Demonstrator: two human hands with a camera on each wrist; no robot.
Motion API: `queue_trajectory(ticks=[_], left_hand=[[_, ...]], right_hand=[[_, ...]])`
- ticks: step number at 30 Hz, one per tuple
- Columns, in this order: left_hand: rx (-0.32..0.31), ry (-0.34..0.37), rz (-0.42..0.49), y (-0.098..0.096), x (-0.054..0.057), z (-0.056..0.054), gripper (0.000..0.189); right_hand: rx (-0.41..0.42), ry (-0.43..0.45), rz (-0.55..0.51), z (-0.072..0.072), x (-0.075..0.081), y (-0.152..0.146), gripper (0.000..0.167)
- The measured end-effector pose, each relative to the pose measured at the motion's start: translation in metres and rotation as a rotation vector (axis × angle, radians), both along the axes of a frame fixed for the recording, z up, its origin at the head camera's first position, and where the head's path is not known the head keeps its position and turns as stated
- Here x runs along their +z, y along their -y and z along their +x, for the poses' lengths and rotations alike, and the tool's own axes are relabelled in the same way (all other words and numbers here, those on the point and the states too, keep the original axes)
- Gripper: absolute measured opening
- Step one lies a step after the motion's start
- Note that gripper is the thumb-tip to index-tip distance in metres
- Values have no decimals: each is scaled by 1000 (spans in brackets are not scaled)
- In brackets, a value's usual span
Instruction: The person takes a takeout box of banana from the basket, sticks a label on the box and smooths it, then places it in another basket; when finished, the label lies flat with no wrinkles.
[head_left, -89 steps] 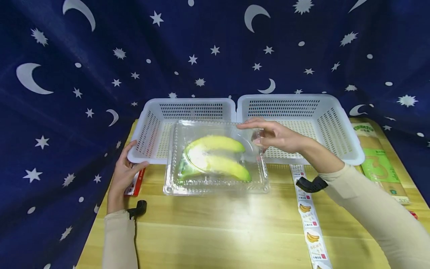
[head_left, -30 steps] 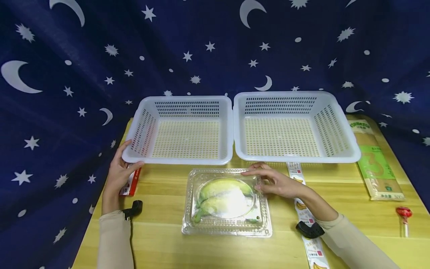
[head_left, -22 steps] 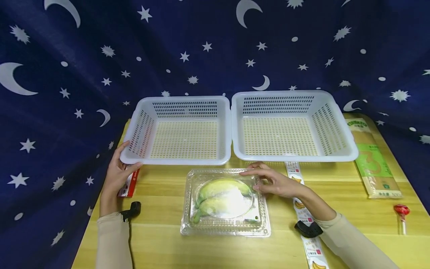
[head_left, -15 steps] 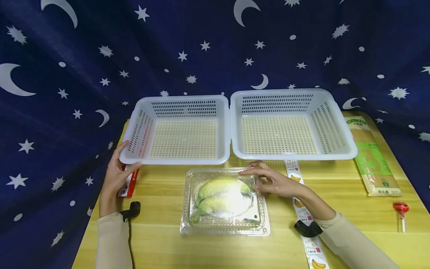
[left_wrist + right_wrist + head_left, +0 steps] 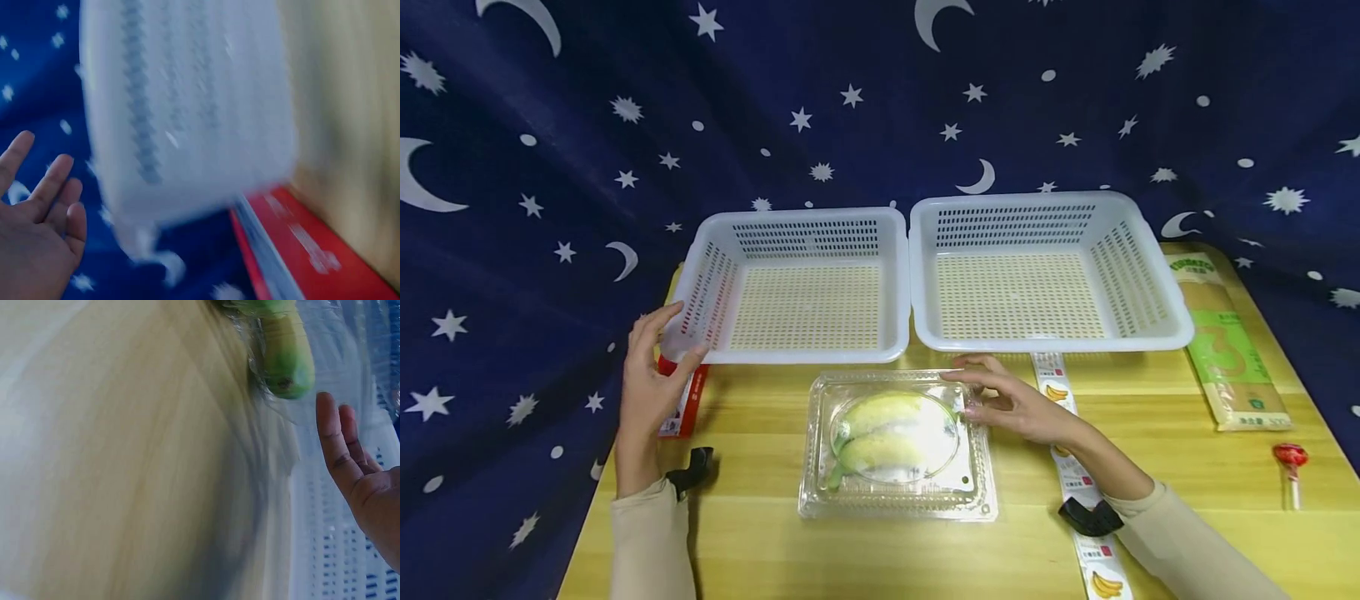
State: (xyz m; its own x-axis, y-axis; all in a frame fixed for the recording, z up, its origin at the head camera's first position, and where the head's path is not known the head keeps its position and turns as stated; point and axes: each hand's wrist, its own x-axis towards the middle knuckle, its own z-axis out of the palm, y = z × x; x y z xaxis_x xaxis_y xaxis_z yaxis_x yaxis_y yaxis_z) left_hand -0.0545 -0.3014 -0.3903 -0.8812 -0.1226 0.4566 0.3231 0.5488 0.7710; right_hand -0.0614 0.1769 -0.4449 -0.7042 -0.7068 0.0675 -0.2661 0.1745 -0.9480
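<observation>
A clear plastic clamshell box [image 5: 898,504] lies closed on the wooden table, with greenish-yellow bananas [image 5: 880,450] inside. At its far right corner is my right hand [image 5: 1018,404], fingers extended along the edge. The right wrist view shows those fingers [image 5: 334,440] nearly straight beside the clear plastic, with one banana's green tip [image 5: 287,378] nearby. My left hand [image 5: 651,375] is beside the front left corner of the left white basket [image 5: 808,357]. In the left wrist view its fingers [image 5: 47,184] are spread, apart from the basket wall [image 5: 187,94].
A second white basket [image 5: 1052,344] stands right of the first. A strip of banana stickers [image 5: 1078,479] runs from under it toward the front. A red box [image 5: 688,408] lies by the left hand. Farther right are a brown and green packet [image 5: 1232,350] and a red lollipop [image 5: 1291,457].
Three seconds ago the box of bananas was raised in front of the baskets; it has come down onto the table. My left hand has come away from the basket's corner. The view has shifted slightly.
</observation>
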Motion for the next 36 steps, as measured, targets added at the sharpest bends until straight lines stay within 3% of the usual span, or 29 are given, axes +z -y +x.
queue_trajectory(ticks=[3,7,11,16,19,23,27,36], left_hand=[[-136,-55,13,-26,18,6,58],[-332,-71,6,-50,21,8,59],[-512,-13,-52,-71,12,9,61],[-692,146,-122,-98,7,16,58],[-734,226,-171,-108,5,18,56],[-747,274,-212,-112,1,20,55],[-773,284,-210,-114,-3,20,55],[-796,270,-207,-121,-6,17,53]], right_hand=[[-42,1,-18,6,3,-8,56],[-116,-61,-16,16,6,-27,58],[-181,-113,-9,27,4,-54,57],[-213,-136,119,40,-2,-86,58],[-215,-175,195,45,-8,-101,64],[-208,-182,206,46,-22,-115,71],[-192,-148,235,46,-33,-121,78],[-219,-183,348,46,-33,-121,86]])
